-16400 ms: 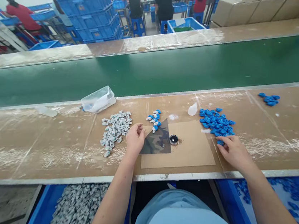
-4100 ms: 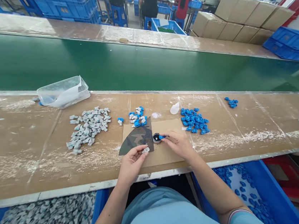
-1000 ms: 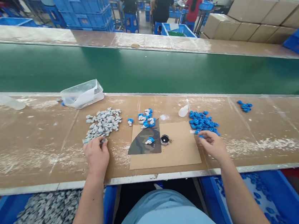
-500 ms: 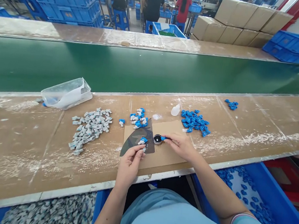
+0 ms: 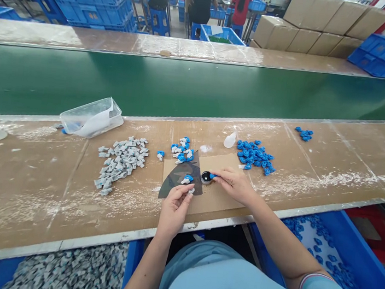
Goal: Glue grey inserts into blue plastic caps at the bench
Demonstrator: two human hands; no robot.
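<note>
1. Our grey pile lies left of the dark sheet.
2. Our left hand pinches a grey piece near the sheet's front edge.
3. Our right hand pinches a blue piece at the pot; we're probably dipping it. Next likely calls for aligning blue with grey.
4. Beyond lies our blue pile.

Cardboard on the tabletop

On the cardboard, a pot sits just right of a sheet bearing one part; a cluster of parts lies behind the sheet. Left of the cardboard is the left pile; near its far right corner, the right pile. Behind the left pile, a tub lies beside the conveyor belt.
</note>
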